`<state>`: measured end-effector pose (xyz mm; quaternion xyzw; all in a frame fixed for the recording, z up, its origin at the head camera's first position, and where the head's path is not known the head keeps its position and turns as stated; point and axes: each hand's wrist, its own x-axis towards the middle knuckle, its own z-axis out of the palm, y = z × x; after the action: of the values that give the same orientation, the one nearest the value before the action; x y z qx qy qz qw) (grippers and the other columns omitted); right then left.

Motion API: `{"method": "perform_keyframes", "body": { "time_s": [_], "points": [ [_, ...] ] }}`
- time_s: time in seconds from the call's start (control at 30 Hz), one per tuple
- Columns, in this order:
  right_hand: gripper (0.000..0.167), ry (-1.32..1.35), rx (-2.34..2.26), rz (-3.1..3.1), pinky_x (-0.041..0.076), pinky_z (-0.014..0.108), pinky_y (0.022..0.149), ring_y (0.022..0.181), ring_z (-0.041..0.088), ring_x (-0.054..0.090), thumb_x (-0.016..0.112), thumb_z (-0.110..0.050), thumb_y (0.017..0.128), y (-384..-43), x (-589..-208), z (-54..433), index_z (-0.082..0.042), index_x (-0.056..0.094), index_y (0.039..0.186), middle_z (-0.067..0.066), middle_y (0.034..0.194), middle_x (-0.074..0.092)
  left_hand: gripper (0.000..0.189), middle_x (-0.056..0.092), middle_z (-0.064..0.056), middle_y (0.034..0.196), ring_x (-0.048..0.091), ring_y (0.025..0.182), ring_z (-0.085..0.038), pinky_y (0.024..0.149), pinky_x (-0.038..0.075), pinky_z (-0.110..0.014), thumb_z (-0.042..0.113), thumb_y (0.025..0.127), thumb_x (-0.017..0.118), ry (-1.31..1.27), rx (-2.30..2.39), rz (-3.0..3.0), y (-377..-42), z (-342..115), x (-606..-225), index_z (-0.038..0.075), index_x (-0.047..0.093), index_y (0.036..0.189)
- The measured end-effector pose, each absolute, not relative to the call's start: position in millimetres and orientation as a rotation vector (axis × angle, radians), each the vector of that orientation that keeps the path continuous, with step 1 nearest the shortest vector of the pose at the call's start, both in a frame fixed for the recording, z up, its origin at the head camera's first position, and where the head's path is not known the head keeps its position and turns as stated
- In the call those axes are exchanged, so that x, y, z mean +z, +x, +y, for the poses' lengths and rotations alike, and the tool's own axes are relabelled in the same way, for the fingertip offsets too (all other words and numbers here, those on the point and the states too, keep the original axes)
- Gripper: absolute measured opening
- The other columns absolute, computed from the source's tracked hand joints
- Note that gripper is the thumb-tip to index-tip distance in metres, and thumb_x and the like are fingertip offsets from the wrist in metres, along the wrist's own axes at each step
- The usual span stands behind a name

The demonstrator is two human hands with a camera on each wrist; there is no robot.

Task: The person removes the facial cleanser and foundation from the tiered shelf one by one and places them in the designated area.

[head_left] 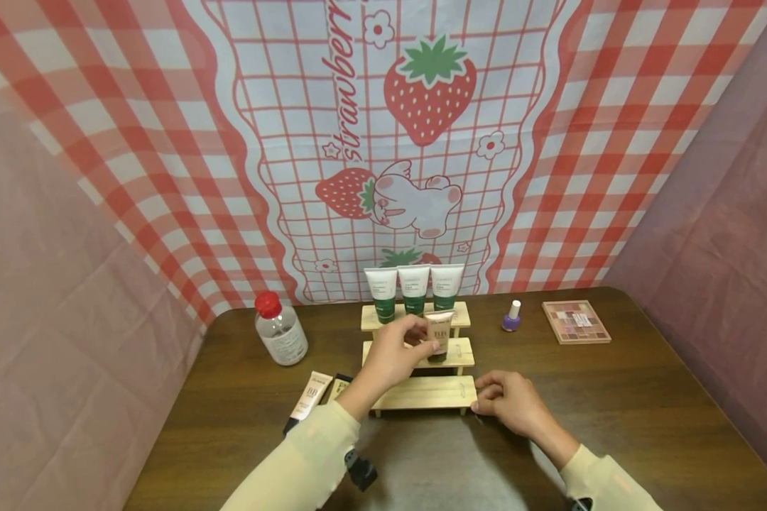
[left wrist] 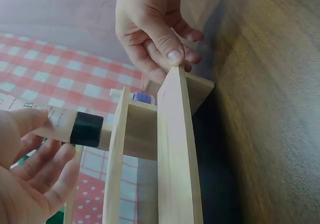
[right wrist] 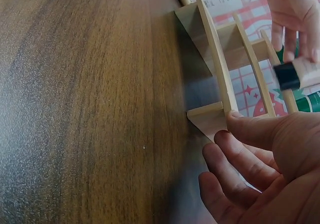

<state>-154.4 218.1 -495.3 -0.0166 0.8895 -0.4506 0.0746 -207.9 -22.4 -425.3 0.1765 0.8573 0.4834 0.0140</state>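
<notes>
My left hand (head_left: 396,353) pinches a beige BB cream tube (head_left: 439,336) between thumb and fingers, its black cap pointing down. The tube is at the right part of the middle tier of a three-tier wooden stand (head_left: 422,392). In the left wrist view the cap (left wrist: 87,129) is close to that tier; I cannot tell whether they touch. At the right end of the lowest tier, my right hand (head_left: 513,402) grips the corner, thumb on the board's edge and fingers below. Three white-and-green tubes (head_left: 414,284) stand in a row on the top tier.
Left of the stand, another BB cream tube (head_left: 311,394) lies beside a black-and-gold item (head_left: 340,385), partly hidden by my left arm. Behind them is a clear bottle (head_left: 284,339) with a red cap. Purple nail polish (head_left: 511,319) and a makeup palette (head_left: 576,321) are at the right.
</notes>
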Motion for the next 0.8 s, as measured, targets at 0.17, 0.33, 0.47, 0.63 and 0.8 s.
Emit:
{"method": "perform_keyframes", "body": {
  "time_s": [0.17,0.33,0.47,0.63,0.8],
  "points": [
    [0.032,-0.047,-1.345,2.679,0.050,0.029,0.070,0.074,0.011,0.067,0.087,-0.010,0.077,-154,-496,218,-0.003,0.073,0.105,0.000,0.082,0.077,0.022,0.073,0.002,0.098,0.068,0.092,-0.015,0.080,0.057,-0.030,0.026,0.092,0.078,0.595,1.565,2.673,-197,-39,-427,0.015,0.072,0.110],
    [0.032,-0.051,-1.346,2.683,0.049,0.029,0.070,0.074,0.011,0.067,0.087,-0.010,0.077,-154,-496,218,-0.004,0.073,0.104,0.000,0.082,0.077,0.021,0.074,-0.002,0.097,0.069,0.088,-0.015,0.079,0.058,-0.030,0.024,0.091,0.080,0.566,1.629,2.659,-185,-65,-436,0.012,0.073,0.107],
    [0.032,-0.062,-1.342,2.693,0.049,0.029,0.069,0.074,0.011,0.066,0.087,-0.011,0.077,-154,-495,217,-0.004,0.073,0.105,0.000,0.082,0.077,0.018,0.074,-0.003,0.096,0.068,0.086,-0.014,0.078,0.057,-0.029,0.019,0.090,0.081,0.487,1.641,2.668,-177,-93,-441,0.012,0.074,0.105],
    [0.032,-0.060,-1.328,2.702,0.049,0.028,0.069,0.074,0.010,0.066,0.088,-0.011,0.077,-154,-495,218,-0.004,0.073,0.104,-0.001,0.082,0.077,0.017,0.072,-0.005,0.093,0.066,0.082,-0.013,0.073,0.056,-0.026,0.014,0.089,0.081,0.390,1.665,2.655,-169,-132,-448,0.009,0.074,0.104],
    [0.031,-0.068,-1.330,2.695,0.049,0.028,0.069,0.074,0.011,0.067,0.087,-0.010,0.077,-155,-495,218,-0.004,0.073,0.104,-0.001,0.081,0.077,0.021,0.070,-0.014,0.094,0.066,0.073,-0.013,0.062,0.059,-0.032,0.007,0.089,0.079,0.281,1.748,2.570,-162,-167,-455,-0.001,0.071,0.107]
  ]
}}
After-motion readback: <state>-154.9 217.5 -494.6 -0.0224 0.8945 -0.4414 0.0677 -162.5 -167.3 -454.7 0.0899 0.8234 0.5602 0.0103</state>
